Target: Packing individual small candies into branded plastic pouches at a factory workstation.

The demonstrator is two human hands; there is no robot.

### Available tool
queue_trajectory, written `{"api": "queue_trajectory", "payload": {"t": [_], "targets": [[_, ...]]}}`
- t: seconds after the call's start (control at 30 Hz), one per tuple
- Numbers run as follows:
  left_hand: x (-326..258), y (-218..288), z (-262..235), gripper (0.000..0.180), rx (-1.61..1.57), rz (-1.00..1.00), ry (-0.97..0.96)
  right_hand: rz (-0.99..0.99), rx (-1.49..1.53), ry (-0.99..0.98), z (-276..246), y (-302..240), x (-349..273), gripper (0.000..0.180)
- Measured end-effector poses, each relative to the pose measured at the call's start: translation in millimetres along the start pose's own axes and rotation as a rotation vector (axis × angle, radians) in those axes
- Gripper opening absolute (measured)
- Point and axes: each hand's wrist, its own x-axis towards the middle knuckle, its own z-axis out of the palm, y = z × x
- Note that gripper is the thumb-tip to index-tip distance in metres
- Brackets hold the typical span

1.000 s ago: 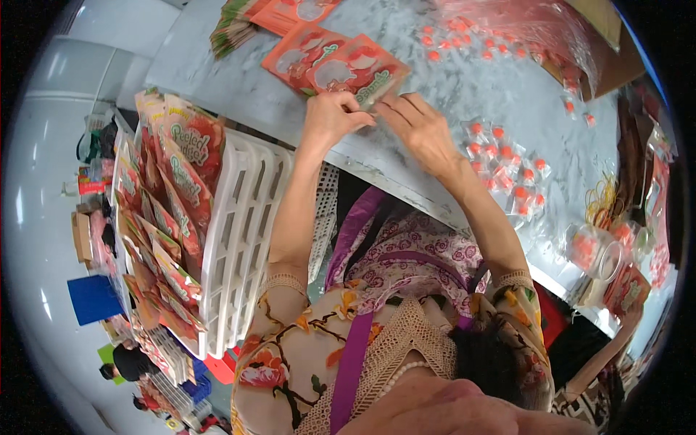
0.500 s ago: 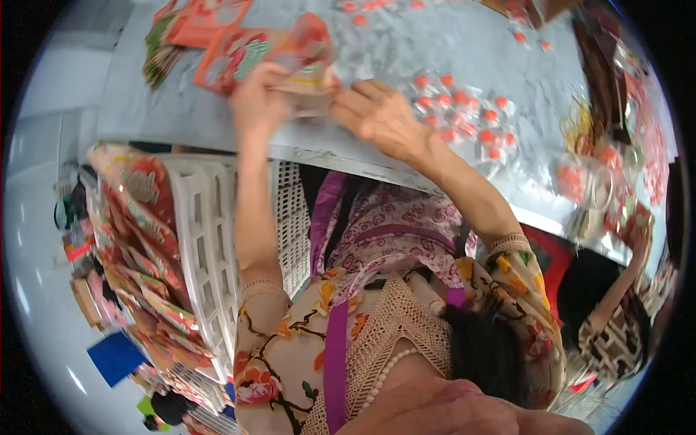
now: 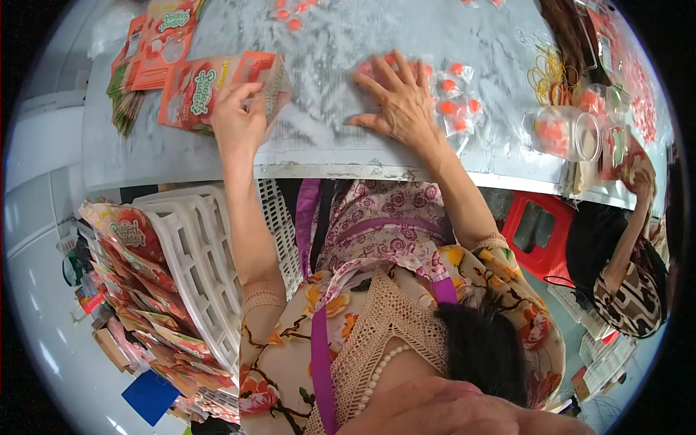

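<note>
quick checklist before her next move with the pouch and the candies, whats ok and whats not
1. Left hand has hold of the orange pouch: ok, fingers lie over its right part.
2. Pouch mouth open: cannot tell, the hand covers that end.
3. Right hand on the wrapped candies: ok, the palm lies flat with fingers spread over them.
4. Candies actually gripped: not ok, the hand is open and presses rather than pinches.
5. More pouches within reach: ok, a stack of flat pouches lies up left of the held one.
6. White crate by her left side: ok, filled pouches stand beside it.
</note>
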Motion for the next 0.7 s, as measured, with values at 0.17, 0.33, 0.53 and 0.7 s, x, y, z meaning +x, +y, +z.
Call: {"api": "queue_trajectory", "payload": {"t": [0.17,0.33,0.53,0.7], "targets": [[-1.7,2.3,11.7,0.024,-0.079,-0.019,-0.072,0.022,0.109,0.044,4.5,0.0,-5.3,0.044],[-4.7,18.8,36.9,0.027,-0.105,-0.011,-0.076,0.021,0.153,0.067,7.5,1.0,-9.8,0.029],[-4.1,43.1,72.5,0.034,-0.014,0.127,-0.077,0.163,0.548,0.445,2.2,5.1,1.7,0.016],[-3.9,67.6,88.7,0.032,-0.022,0.022,-0.193,0.690,1.535,0.722,-51.4,-14.3,40.6,0.010]]}}
